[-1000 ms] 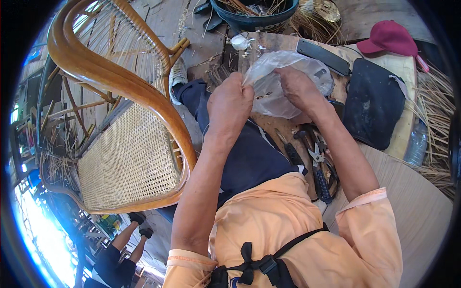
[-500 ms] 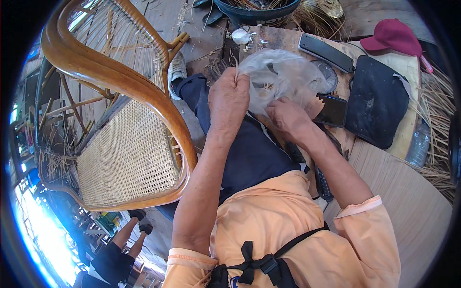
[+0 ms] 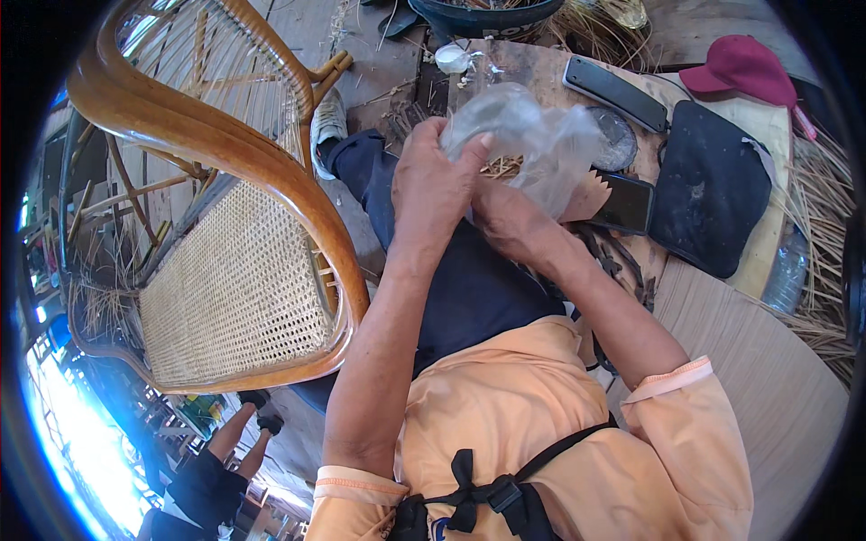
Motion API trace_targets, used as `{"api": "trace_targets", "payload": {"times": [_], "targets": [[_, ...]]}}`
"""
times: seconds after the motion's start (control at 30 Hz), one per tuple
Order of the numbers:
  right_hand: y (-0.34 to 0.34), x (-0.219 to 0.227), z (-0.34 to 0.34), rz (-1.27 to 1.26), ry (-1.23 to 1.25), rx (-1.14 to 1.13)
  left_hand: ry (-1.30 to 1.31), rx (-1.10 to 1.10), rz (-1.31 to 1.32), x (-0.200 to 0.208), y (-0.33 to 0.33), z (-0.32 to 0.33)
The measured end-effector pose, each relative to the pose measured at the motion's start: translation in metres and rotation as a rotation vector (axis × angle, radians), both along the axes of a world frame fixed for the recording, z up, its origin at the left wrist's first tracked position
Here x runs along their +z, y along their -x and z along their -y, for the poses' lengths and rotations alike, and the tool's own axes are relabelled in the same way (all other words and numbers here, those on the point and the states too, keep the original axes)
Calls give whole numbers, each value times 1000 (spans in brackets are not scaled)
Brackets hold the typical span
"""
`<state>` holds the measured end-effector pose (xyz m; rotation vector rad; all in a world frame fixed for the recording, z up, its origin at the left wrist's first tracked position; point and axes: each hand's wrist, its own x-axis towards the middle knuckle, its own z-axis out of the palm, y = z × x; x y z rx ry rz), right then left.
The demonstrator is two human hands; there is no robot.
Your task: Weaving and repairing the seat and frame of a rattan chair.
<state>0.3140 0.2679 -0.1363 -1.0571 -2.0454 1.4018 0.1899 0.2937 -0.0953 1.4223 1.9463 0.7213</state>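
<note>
My left hand (image 3: 436,185) grips the upper edge of a clear plastic bag (image 3: 532,135) above my lap. My right hand (image 3: 510,216) is below and beside it, fingers pushed into the bag's opening, where small tan pieces (image 3: 502,166) show. Both hands touch each other at the bag. Dark blue trousers (image 3: 469,288) lie under them.
A wooden chair with a woven cane seat (image 3: 234,288) stands at my left. On the round wooden table (image 3: 767,379) at right lie a black pouch (image 3: 713,180), a dark phone (image 3: 624,204), a long black case (image 3: 615,92) and a red cap (image 3: 741,65). Pliers (image 3: 622,261) rest near my right forearm.
My right hand dropped from the bag's top right side to below it and went into its opening. The left hand kept its grip and the bag rose slightly.
</note>
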Motion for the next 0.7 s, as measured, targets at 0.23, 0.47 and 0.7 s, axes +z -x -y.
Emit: {"api": "trace_targets", "payload": {"times": [0.23, 0.47, 0.7], "targets": [[-32, 2, 0, 234, 57, -224, -1, -52, -74, -6, 10, 6], [-44, -9, -34, 436, -173, -340, -33, -28, -63, 0, 10, 5], [-19, -3, -19, 495, -45, -219, 10, -29, -40, 1, 9, 10]]}}
